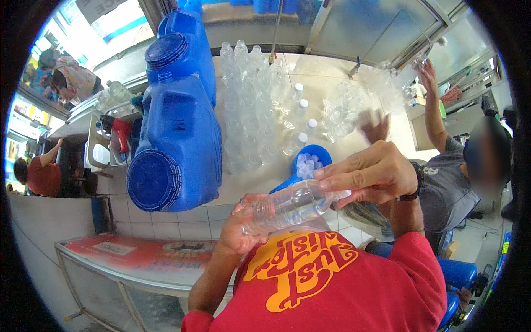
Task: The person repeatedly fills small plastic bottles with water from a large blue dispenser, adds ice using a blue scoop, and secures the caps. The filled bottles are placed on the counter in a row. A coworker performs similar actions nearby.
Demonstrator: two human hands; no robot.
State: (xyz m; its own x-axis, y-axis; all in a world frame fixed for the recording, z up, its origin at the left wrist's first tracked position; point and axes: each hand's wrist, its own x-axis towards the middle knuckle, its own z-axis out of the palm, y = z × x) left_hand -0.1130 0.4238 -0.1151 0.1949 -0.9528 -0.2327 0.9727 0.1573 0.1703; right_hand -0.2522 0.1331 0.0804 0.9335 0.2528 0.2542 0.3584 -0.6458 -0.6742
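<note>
A pale cream tiled counter (316, 67) carries two blue plastic jerrycans (191, 130) at left; right of them stands a dense block of clear plastic bottles (246, 105); then four white-capped clear bottles (293, 120). Farther right cluster more clear bottles (344, 108); at the near side sits a blue plastic scoop (289, 182) holding small whitish caps (308, 165).

The person wears a bright red shirt (381, 282) with short sleeves (415, 260), wide and loose around the upper arms. Large, rounded, curling lettering (287, 299) in yellow-orange spreads over its front in stacked lines. A dark band (416, 185) circles the right wrist. The forearms (213, 279) are uncovered, and the left hand (239, 227) and right hand (376, 174) are bare.
</note>
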